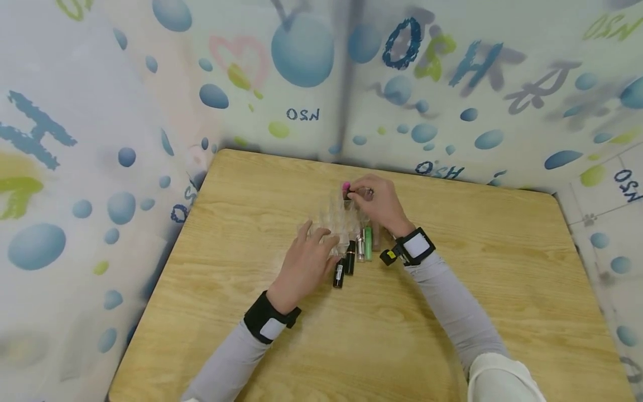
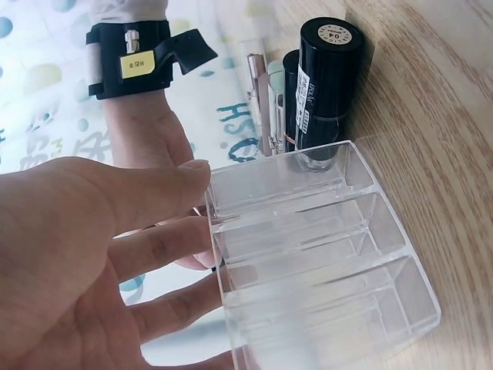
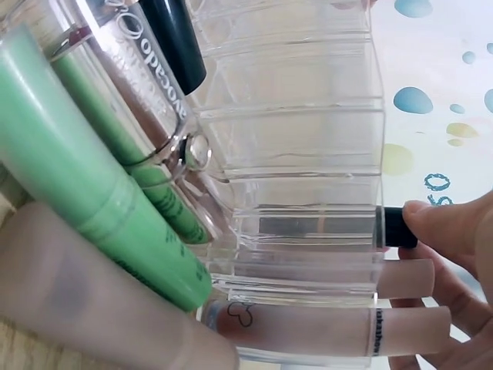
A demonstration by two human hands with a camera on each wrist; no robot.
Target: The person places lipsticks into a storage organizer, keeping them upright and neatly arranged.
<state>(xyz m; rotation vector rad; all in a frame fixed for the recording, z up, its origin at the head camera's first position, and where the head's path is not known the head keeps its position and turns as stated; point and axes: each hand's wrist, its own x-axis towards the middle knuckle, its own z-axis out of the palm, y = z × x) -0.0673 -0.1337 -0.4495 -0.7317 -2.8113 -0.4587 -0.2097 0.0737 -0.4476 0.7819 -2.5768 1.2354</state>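
A clear divided organizer (image 1: 337, 220) stands on the table with its compartments open upward. My right hand (image 1: 379, 202) is at its far end, where thumb and fingers pinch the black end of a slim lipstick (image 3: 400, 227). The lower part of this lipstick sits inside a compartment. Beside it, two pale pink lip gloss tubes (image 3: 416, 331) stand in neighbouring compartments. A bright pink tip (image 1: 346, 186) shows by the right fingers. My left hand (image 1: 310, 259) rests on the organizer's near left rim, fingers spread. Several compartments (image 2: 308, 223) near it hold nothing.
Along the organizer's right side lie a black lipstick (image 1: 339, 273), a second black tube (image 1: 350, 258), a clear-cased lip product (image 1: 360, 248), a green tube (image 1: 368, 244) and a pinkish tube (image 3: 46, 277). The wooden table (image 1: 241, 195) meets a patterned wall covering (image 1: 251, 72) behind.
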